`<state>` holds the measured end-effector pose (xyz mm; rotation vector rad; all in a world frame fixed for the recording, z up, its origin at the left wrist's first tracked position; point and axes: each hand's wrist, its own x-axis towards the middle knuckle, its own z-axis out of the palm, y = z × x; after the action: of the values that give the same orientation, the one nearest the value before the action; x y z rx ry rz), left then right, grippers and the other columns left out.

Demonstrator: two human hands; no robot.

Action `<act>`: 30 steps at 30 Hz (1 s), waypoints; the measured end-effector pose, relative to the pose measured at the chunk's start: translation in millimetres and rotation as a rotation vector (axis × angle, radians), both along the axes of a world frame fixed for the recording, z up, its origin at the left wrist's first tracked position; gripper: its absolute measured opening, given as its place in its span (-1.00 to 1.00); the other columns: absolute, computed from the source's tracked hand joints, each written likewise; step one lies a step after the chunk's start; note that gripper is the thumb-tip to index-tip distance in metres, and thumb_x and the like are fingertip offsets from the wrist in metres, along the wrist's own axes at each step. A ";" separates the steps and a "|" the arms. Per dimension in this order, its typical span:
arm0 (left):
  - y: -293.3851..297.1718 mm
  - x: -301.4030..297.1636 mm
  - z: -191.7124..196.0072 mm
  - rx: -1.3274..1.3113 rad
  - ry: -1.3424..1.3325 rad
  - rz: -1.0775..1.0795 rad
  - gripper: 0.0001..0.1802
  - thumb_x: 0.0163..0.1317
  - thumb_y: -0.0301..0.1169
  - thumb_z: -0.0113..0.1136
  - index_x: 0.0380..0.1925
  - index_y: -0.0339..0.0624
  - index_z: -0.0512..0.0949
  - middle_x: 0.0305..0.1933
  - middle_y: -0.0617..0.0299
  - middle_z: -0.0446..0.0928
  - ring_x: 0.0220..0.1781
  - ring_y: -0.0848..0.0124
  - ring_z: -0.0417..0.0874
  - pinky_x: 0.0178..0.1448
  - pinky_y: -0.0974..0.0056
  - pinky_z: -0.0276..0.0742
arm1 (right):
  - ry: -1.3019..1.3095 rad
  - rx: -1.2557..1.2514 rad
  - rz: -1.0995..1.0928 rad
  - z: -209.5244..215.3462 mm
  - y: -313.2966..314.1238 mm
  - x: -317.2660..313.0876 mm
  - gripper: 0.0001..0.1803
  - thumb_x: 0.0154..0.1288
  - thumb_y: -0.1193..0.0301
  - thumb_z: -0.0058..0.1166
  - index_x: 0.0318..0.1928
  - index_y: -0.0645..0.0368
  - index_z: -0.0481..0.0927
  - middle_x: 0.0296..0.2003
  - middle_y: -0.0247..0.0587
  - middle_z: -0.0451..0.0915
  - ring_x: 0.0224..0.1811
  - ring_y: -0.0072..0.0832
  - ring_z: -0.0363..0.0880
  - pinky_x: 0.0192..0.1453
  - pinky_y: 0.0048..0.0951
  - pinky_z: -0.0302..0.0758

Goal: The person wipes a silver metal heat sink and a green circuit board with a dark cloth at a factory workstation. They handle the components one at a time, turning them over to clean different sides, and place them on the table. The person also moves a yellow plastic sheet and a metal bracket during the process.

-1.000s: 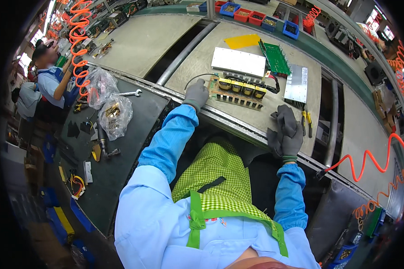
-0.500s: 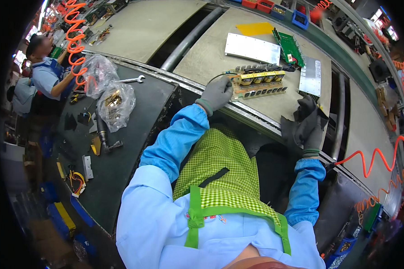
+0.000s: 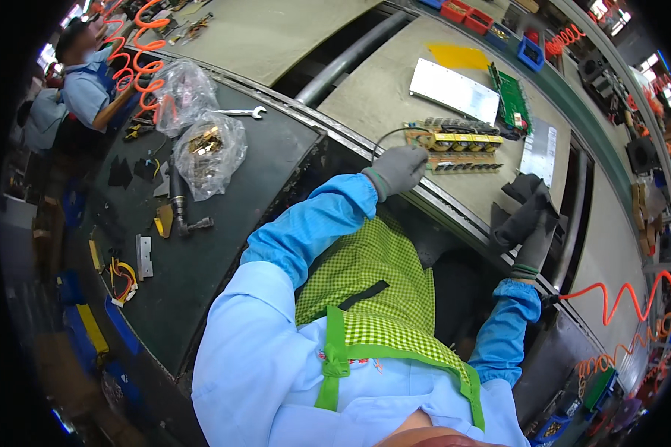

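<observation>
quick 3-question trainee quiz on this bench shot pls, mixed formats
1. True or false: the left hand rests at the near edge of the circuit board with yellow components.
2. Multiple choice: what lies on the dark bench beside the two clear plastic bags?
A. a hammer
B. a metal spanner
C. a paint brush
3. Fill in: the right hand, in a dark glove, is at a piece of dark ____ on the table.

Key: 1 true; 2 B; 3 cloth. Whether the right hand actually grips the cloth cannot be told from this view.
</observation>
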<state>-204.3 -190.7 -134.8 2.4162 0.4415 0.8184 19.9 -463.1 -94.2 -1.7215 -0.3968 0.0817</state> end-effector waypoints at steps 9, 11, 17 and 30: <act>176.5 61.5 3.4 -0.640 -0.118 0.373 -0.44 0.28 -0.08 0.12 0.05 -0.38 0.44 0.04 -0.06 0.51 -0.08 0.35 0.62 -0.14 0.28 0.65 | -0.650 -0.653 0.045 -42.1 17.8 -20.7 -0.45 0.02 0.34 0.11 0.12 0.04 0.49 0.11 0.07 0.44 0.17 0.06 0.37 0.24 -0.06 0.33; 181.4 80.3 18.4 -0.888 -0.047 0.316 -0.42 0.31 -0.03 0.08 0.05 -0.36 0.44 0.07 -0.06 0.49 -0.08 0.35 0.61 -0.12 0.27 0.63 | -0.640 -0.642 0.036 -43.7 14.4 -20.0 -0.46 0.03 0.33 0.12 0.11 0.05 0.50 0.10 0.07 0.45 0.17 0.05 0.38 0.24 -0.06 0.33; 179.7 108.7 54.0 -1.228 0.066 0.187 -0.45 0.40 0.01 -0.09 0.07 -0.28 0.42 -0.02 0.00 0.55 -0.12 0.29 0.62 -0.03 0.22 0.57 | -0.703 -0.629 0.011 -43.8 12.4 -23.5 -0.48 0.04 0.34 0.14 0.10 0.10 0.50 0.08 0.09 0.45 0.16 0.05 0.38 0.23 -0.05 0.33; 173.7 92.5 57.4 -1.427 -0.031 -0.143 -0.49 0.22 -0.10 0.28 0.05 -0.18 0.46 0.04 0.12 0.50 0.13 0.30 0.46 0.21 0.18 0.45 | -0.618 -0.621 0.015 -41.9 12.5 -24.2 -0.48 0.04 0.33 0.13 0.09 0.11 0.52 0.09 0.12 0.45 0.17 0.08 0.37 0.25 -0.05 0.31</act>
<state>-111.8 -17.0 -77.4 1.0763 0.5545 0.2494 -4.3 -450.6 -136.1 -2.3461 -0.9093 -0.3621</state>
